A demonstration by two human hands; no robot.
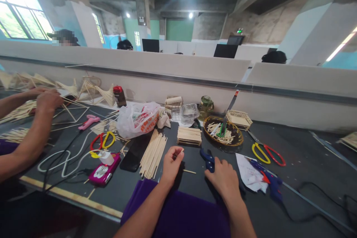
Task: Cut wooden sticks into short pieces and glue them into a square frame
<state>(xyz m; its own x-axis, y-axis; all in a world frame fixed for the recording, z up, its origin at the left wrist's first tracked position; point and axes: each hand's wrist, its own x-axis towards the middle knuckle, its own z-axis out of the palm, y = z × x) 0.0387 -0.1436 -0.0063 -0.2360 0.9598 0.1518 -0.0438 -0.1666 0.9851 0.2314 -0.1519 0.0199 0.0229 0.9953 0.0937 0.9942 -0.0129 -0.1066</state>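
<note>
My left hand (172, 165) is closed in a pinch, with the pale end of a thin wooden stick (182, 150) showing at the fingertips. Just right of it, a short wooden stick (189, 171) lies on the dark table. My right hand (224, 178) is closed over a dark blue plier-like hand tool (208, 159); its head points away from me and the palm hides the rest. To the left lies a bundle of wooden sticks (153, 154). A small slatted stick structure (189, 135) stands beyond my hands.
A wicker basket (240, 142) holds stick pieces and a green-handled tool. Scissors (267, 154) and a blue glue gun (273, 182) on paper lie right. Left are a phone (132, 158), power strip (104, 173), plastic bag (136, 119) and a co-worker's hands (48, 98). A partition (167, 67) runs behind.
</note>
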